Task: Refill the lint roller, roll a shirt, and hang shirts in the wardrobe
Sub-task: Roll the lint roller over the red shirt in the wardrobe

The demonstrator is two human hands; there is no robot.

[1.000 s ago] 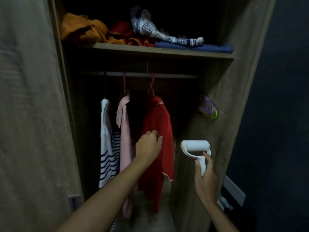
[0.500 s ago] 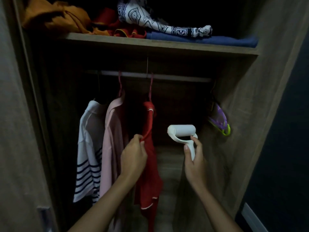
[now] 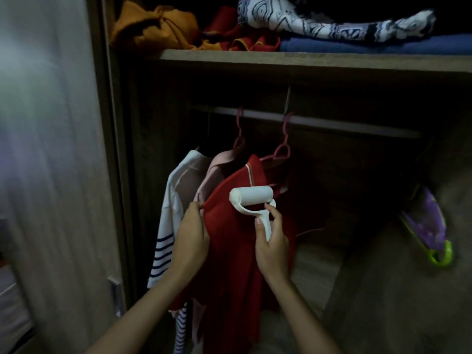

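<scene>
Now at the wardrobe, rolling step under way. My left hand (image 3: 190,236) pinches the edge of the red shirt (image 3: 229,251) near its shoulder seam and pulls the cloth taut toward 9 o'clock; fingers curled round the fabric. My right hand (image 3: 272,241) grips the handle of the white lint roller (image 3: 251,199), thumb and fingers wrapped on it, with the roll lying against the shirt's upper chest, just below the collar.

Change over the last second: the left hand was only brushing the shirt's front, then caught its edge, and now has turned the garment to face me. The roller hung in open air at 3 o'clock of the shirt, well apart from it; it now sits on the cloth. My read: the approach is finished and the first stroke can begin, probably downward while the left hand keeps tension.

Shirt hangs on a pink hanger (image 3: 282,149) from the rail (image 3: 332,122). At its 9 o'clock hang a pale pink shirt (image 3: 217,169) and a white shirt with navy stripes (image 3: 168,226), both touching it. Folded clothes sit on the shelf (image 3: 281,57) above. A purple and green thing (image 3: 431,231) hangs on the side wall at 3 o'clock; can't tell what it is.

Risk: the hanger could swing under the roller's push.
</scene>
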